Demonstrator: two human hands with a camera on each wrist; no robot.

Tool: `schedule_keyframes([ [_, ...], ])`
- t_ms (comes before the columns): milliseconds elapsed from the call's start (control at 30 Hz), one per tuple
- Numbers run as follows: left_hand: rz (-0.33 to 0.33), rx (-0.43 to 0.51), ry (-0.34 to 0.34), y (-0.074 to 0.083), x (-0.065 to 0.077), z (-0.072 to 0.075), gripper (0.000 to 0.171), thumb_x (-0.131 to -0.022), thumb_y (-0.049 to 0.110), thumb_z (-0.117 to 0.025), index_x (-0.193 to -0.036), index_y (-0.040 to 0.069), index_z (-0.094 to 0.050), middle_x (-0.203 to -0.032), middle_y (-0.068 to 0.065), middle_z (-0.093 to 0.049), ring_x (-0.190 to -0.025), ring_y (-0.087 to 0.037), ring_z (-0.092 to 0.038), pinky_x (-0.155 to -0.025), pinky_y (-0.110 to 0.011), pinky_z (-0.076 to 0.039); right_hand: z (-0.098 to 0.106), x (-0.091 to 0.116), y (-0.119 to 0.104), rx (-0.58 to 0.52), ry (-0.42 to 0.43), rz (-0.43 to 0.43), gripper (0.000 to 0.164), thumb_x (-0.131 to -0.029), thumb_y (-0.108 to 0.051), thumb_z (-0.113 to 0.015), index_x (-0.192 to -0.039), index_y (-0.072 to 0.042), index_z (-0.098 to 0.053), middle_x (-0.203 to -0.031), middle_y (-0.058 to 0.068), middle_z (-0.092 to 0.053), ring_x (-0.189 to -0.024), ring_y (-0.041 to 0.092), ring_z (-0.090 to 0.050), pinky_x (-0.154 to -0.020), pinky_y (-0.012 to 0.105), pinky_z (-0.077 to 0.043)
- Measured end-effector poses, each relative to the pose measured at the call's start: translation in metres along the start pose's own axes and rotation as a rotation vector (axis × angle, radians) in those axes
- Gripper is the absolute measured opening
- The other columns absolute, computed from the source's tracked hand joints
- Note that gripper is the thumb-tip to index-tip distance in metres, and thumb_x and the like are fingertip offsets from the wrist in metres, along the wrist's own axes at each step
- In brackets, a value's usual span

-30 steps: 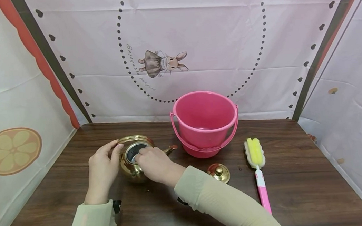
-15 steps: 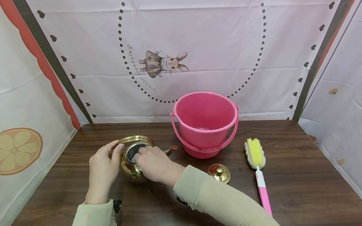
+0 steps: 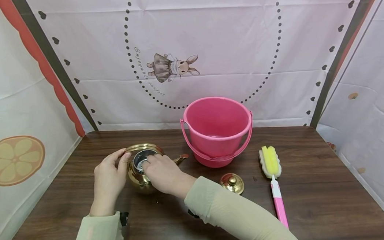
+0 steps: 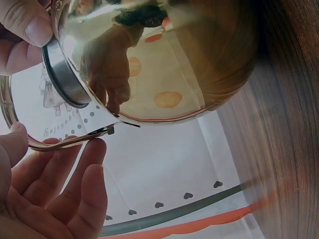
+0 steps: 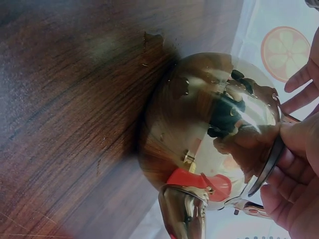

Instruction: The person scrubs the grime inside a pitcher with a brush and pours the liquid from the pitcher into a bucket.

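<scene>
A shiny gold teapot [image 3: 139,182] stands upright on the wooden table, its spout toward the bucket. My left hand [image 3: 108,180] holds its raised handle [image 4: 62,143] between thumb and fingers. At the open mouth, my right hand [image 3: 165,174] pinches the rim of a metal strainer [image 3: 139,164]. Its perforated inside shows in the head view. From the left wrist view, the strainer's grey band [image 4: 66,77] stands out of the mouth, a thumb on its edge. The right wrist view shows thumb and fingers gripping the rim beside the gold body [image 5: 214,129].
The gold lid [image 3: 232,184] with its round knob lies to the right of the teapot. A pink bucket [image 3: 218,151] stands behind it, handle lowered. Farther right lies a sponge brush [image 3: 271,166] with a pink and white handle. Printed cloth hangs around the table.
The strainer has shifted up slightly at the teapot's mouth, and more of its perforated inside shows. The left hand and teapot have stayed in place.
</scene>
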State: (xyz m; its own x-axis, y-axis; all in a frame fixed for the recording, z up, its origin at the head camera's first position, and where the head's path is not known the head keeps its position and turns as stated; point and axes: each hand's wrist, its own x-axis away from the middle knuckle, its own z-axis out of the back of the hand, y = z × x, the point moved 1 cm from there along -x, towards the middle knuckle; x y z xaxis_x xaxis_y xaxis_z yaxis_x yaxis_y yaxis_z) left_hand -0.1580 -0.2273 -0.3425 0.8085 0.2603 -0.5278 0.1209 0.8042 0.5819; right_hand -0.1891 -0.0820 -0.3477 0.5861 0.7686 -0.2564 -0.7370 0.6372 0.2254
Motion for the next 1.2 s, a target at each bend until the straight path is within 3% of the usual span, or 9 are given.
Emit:
schedule_keyframes([
  [400, -0.004, 0.002, -0.001, -0.0005, -0.0001, 0.0, 0.033, -0.096, 0.023, -0.056, -0.115, -0.003, -0.065, -0.109, -0.026, -0.066, -0.088, -0.041, -0.064, -0.075, -0.054, -0.048, -0.0028, 0.0014, 0.0002, 0.032, 0.069, 0.02, 0.019, -0.098, -0.017, -0.05, -0.108, -0.014, -0.066, -0.1, -0.001, -0.064, -0.091, 0.014, -0.061, -0.071, 0.028, -0.053],
  [967, 0.014, -0.002, -0.016, 0.0005, -0.0002, 0.001, 0.034, -0.097, 0.024, -0.055, -0.117, -0.002, -0.064, -0.111, -0.026, -0.065, -0.09, -0.04, -0.065, -0.073, -0.054, -0.049, 0.0001, 0.0001, 0.0006, 0.045, 0.069, 0.004, 0.02, -0.098, -0.018, -0.049, -0.11, -0.015, -0.064, -0.103, -0.002, -0.062, -0.093, 0.014, -0.059, -0.07, 0.029, -0.053],
  [1200, 0.001, 0.001, -0.01, -0.0004, -0.0005, 0.0003, 0.034, -0.097, 0.023, -0.055, -0.116, -0.003, -0.065, -0.109, -0.026, -0.066, -0.088, -0.04, -0.065, -0.072, -0.054, -0.05, -0.0008, 0.0008, 0.0004, 0.084, 0.137, 0.008, 0.02, -0.098, -0.018, -0.049, -0.109, -0.016, -0.065, -0.099, -0.002, -0.062, -0.088, 0.014, -0.059, -0.067, 0.028, -0.052],
])
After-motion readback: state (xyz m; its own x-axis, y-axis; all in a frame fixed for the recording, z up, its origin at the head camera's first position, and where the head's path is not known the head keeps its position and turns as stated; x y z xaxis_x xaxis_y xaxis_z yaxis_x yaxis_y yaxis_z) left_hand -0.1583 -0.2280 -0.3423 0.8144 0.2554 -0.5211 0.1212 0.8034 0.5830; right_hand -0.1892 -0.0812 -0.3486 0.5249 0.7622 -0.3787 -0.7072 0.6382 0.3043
